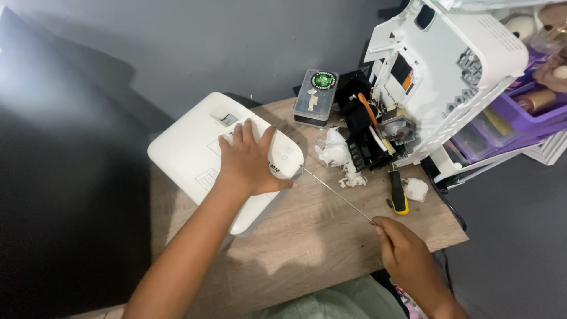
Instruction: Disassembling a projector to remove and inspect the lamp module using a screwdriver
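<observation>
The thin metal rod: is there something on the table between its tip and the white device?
Nothing visible. The right hand holds the thin metal rod, and its tip already reaches the edge of the white device beside the left hand. The crumpled tissue lies aside.

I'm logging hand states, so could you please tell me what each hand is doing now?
Left hand: open, flat on the white casing.
Right hand: closed on the thin rod.
</observation>
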